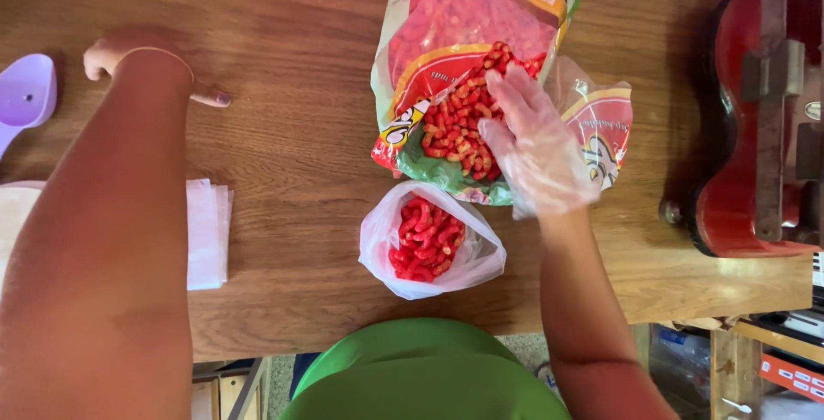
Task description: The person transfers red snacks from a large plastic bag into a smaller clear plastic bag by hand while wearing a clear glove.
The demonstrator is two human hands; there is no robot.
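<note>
Red snacks (459,120) under the gloved right hand (536,150)
Fingers spread, gripping nothing, over the big bag (463,17); left hand (129,51) rests loosely curled on open table (292,128).

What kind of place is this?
Probably a small snack-packing spot at a home or stall: a big printed bag of red puffed snacks lies open on a wooden table, a small clear bag sits half filled, and the plastic-gloved right hand scoops.
</note>
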